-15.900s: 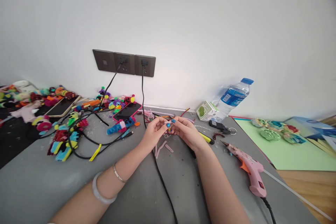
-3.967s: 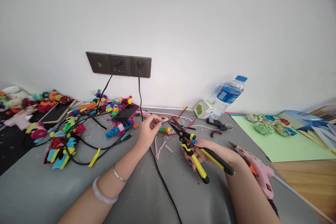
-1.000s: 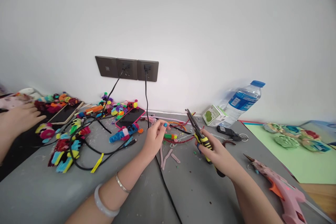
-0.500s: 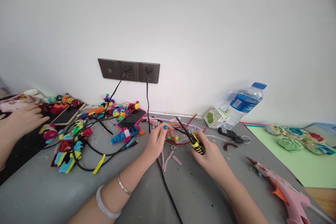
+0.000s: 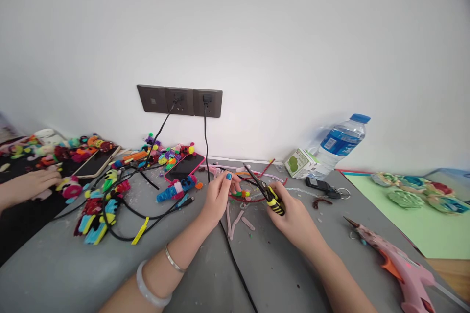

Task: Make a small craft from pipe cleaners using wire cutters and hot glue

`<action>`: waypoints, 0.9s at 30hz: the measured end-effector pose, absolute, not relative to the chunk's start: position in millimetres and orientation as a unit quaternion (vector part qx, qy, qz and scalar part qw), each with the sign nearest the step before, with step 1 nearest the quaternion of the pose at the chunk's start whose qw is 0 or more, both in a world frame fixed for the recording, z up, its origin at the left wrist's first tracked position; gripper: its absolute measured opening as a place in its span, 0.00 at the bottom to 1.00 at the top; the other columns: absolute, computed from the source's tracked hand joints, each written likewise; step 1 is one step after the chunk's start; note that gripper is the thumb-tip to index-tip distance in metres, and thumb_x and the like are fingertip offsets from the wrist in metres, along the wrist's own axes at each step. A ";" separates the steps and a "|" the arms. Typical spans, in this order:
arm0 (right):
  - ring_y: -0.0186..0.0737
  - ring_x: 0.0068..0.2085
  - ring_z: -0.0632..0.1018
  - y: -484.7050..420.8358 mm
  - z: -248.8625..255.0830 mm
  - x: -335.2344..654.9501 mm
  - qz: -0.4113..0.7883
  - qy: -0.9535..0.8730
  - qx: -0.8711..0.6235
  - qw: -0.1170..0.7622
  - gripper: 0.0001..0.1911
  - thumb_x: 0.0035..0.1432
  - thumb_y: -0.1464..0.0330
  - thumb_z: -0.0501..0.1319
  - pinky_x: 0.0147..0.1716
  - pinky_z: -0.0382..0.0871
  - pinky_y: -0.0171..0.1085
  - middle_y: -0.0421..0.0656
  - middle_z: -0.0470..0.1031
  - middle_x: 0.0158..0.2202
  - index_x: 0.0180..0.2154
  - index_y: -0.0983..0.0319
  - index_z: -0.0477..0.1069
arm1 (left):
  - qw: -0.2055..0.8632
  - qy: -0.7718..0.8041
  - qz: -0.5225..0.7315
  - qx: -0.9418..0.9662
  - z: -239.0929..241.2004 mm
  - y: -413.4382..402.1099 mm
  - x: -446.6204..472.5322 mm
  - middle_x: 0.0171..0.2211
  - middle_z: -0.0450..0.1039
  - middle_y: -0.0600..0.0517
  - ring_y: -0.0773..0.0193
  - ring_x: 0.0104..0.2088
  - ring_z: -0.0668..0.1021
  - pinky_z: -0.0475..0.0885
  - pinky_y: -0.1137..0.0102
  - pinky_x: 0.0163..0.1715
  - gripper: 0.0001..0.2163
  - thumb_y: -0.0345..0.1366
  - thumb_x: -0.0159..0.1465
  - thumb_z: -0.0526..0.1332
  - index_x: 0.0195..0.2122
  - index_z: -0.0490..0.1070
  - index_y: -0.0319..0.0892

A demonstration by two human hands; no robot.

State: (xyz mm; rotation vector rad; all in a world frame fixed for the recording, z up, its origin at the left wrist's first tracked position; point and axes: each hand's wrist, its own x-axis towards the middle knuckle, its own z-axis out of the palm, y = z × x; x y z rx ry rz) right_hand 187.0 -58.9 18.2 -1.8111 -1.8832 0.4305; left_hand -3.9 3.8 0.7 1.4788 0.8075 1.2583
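My right hand (image 5: pixel 293 212) is wrapped round the yellow-and-black handles of a pair of scissors (image 5: pixel 273 200), whose dark blades point away to the upper left. My left hand (image 5: pixel 220 195) is closed, thumb against fingers, just left of the blades; anything in the pinch is too small to make out. Beyond and between the hands lie red and pink pipe cleaners (image 5: pixel 264 177) and a small green and orange piece (image 5: pixel 242 194). Nearer me are short pale pink pipe cleaner pieces (image 5: pixel 235 225).
Pipe-cleaner figures (image 5: pixel 97 215), black cables (image 5: pixel 121 237) and a phone (image 5: pixel 183 167) lie left. Another person's hand (image 5: pixel 36 183) is at far left. Rightward are a juice box (image 5: pixel 299 162), bottle (image 5: pixel 340 142), keys (image 5: pixel 323 188) and a pink glue gun (image 5: pixel 398 264).
The other person's hand has moved down and toward the table surface at the far left. My own hands have hardly moved; the view has shifted slightly.
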 end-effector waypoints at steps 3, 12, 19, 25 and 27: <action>0.46 0.30 0.77 -58.6 17.0 187.8 0.151 -0.695 -0.664 0.230 0.12 0.54 0.67 0.53 0.28 0.61 0.35 0.42 0.76 0.32 0.43 0.55 0.59 | 0.499 0.335 0.524 0.604 1.3 3.3 -3.8 0.28 0.74 0.50 0.63 0.27 0.73 0.68 0.69 0.29 0.23 0.56 0.68 0.49 0.33 0.71 0.42; 0.49 0.33 0.79 -57.9 16.2 192.7 0.121 -0.705 -0.671 0.196 0.14 0.54 0.67 0.54 0.28 0.61 0.35 0.43 0.78 0.34 0.44 0.55 0.59 | 0.514 0.327 0.524 0.595 1.6 3.1 -3.1 0.26 0.73 0.50 0.64 0.26 0.73 0.67 0.70 0.28 0.23 0.56 0.67 0.51 0.31 0.71 0.41; 0.49 0.35 0.79 -56.9 14.4 192.1 0.129 -0.716 -0.658 0.194 0.14 0.54 0.68 0.54 0.29 0.63 0.36 0.45 0.79 0.38 0.45 0.56 0.60 | 0.519 0.352 0.520 0.579 0.8 3.4 -1.7 0.25 0.73 0.50 0.62 0.25 0.73 0.67 0.69 0.27 0.26 0.61 0.64 0.50 0.29 0.70 0.42; 0.48 0.34 0.80 -57.7 18.5 190.9 0.126 -0.719 -0.649 0.213 0.12 0.53 0.69 0.53 0.29 0.63 0.36 0.43 0.78 0.35 0.42 0.55 0.60 | 0.542 0.342 0.528 0.558 2.3 4.4 -1.2 0.22 0.69 0.52 0.65 0.24 0.71 0.66 0.71 0.26 0.25 0.60 0.62 0.55 0.28 0.70 0.41; 0.48 0.35 0.80 -57.6 18.3 190.6 0.122 -0.720 -0.649 0.211 0.12 0.54 0.69 0.53 0.30 0.64 0.36 0.43 0.78 0.36 0.42 0.56 0.60 | 0.560 0.340 0.527 0.542 1.5 5.0 -1.0 0.22 0.69 0.52 0.66 0.24 0.71 0.66 0.71 0.26 0.24 0.60 0.61 0.56 0.28 0.69 0.40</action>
